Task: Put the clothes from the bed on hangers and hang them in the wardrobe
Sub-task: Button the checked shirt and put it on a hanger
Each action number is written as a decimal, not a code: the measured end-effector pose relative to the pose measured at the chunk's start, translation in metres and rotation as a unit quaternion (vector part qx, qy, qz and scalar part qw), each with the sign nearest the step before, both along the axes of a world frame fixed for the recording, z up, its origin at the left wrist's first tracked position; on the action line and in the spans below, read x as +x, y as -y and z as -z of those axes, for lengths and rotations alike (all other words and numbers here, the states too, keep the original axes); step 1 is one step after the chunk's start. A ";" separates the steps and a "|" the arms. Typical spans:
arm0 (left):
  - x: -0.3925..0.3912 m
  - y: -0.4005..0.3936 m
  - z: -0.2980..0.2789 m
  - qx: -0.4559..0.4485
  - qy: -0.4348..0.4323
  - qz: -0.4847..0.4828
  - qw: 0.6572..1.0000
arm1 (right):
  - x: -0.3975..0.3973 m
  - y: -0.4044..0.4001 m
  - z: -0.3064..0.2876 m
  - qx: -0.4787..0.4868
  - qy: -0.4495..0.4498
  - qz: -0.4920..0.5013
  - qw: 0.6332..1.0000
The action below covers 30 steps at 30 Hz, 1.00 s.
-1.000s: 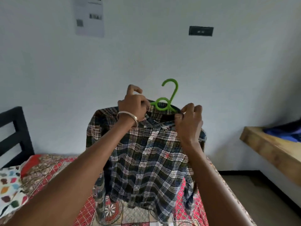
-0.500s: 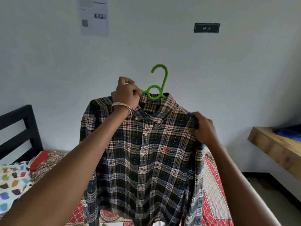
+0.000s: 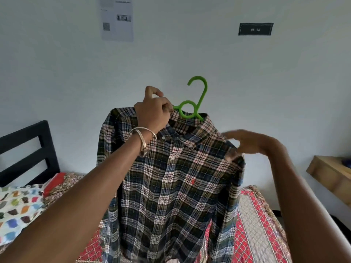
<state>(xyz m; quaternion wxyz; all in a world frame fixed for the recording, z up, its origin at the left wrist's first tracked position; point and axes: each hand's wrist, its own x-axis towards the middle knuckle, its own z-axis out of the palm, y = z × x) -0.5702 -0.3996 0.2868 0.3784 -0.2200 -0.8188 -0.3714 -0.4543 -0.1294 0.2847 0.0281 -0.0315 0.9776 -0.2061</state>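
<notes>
The plaid shirt (image 3: 171, 177) is soft woven cloth, matt, with small glossy buttons. The green hanger (image 3: 191, 105) looks like smooth moulded plastic with a slight sheen. The bangle (image 3: 144, 138) on the left wrist is polished metal, silvery and shiny. The bedspread (image 3: 252, 221) is printed cloth, matt; the pillow (image 3: 17, 207) is smooth patterned cloth. The headboard (image 3: 24, 149) is black and matt, perhaps painted wood. The desk (image 3: 330, 175) is bare, pale wood. The notice (image 3: 116, 19) is matt paper on a smooth painted wall (image 3: 57, 73).

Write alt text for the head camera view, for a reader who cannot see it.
A left hand holds a plaid shirt up on a green hanger above a bed, against a white wall. The blurred right hand is at the shirt's shoulder.
</notes>
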 end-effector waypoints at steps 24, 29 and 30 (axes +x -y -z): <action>0.117 -0.016 -0.057 -0.082 -0.030 0.261 0.961 | 0.195 0.086 -0.040 0.038 -0.450 0.337 0.826; 0.214 -0.050 -0.053 -0.014 -0.053 0.405 0.913 | 0.331 0.117 -0.054 0.076 -0.452 0.441 0.772; 0.238 -0.056 -0.056 -0.007 -0.056 0.427 0.903 | 0.361 0.122 -0.059 0.080 -0.452 0.460 0.760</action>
